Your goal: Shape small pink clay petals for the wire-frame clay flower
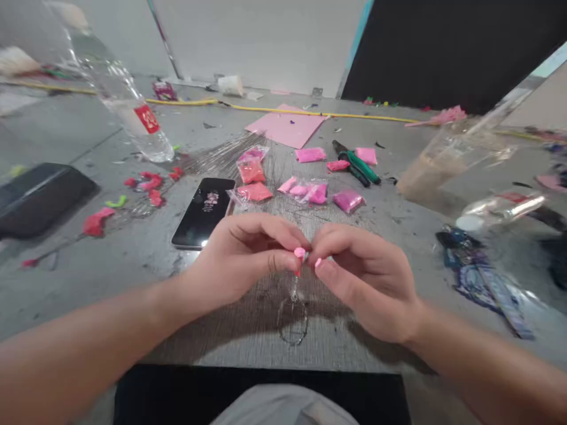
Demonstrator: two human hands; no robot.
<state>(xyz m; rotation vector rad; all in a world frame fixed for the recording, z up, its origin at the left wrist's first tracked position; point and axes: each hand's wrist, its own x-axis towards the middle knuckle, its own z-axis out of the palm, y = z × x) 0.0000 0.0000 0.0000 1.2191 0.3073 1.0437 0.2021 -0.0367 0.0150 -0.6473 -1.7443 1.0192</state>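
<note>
So both hands meet low over the bench (212, 348), close to its near edge. The left hand (245, 248) has thumb and forefinger pinched on a little pink-and-red clay piece (300, 252), held up between the two hands. Twisted wire runs down from it into a wire loop (293, 321). The right hand (372, 268) is just beside it, fingers curled in, with a tiny pink bit (318, 262) at the thumb tip; can't tell how firmly that's gripped.

It's pretty crowded around there. The phone (204, 212) lies just beside the left hand, which covers its lower corner. Right behind the hands are orange packets (254, 192), pink packets (316, 192) and a purple one, then green-handled pliers (361, 168). A bundle of loose wires (225, 153) fans out behind the phone, near a pink sheet (287, 125). Left side: a clear bottle (142, 127), red clay bits (95, 222) on wires and a black case (39, 198). A tilted-looking clear container (436, 159) is off right, blurry.
</note>
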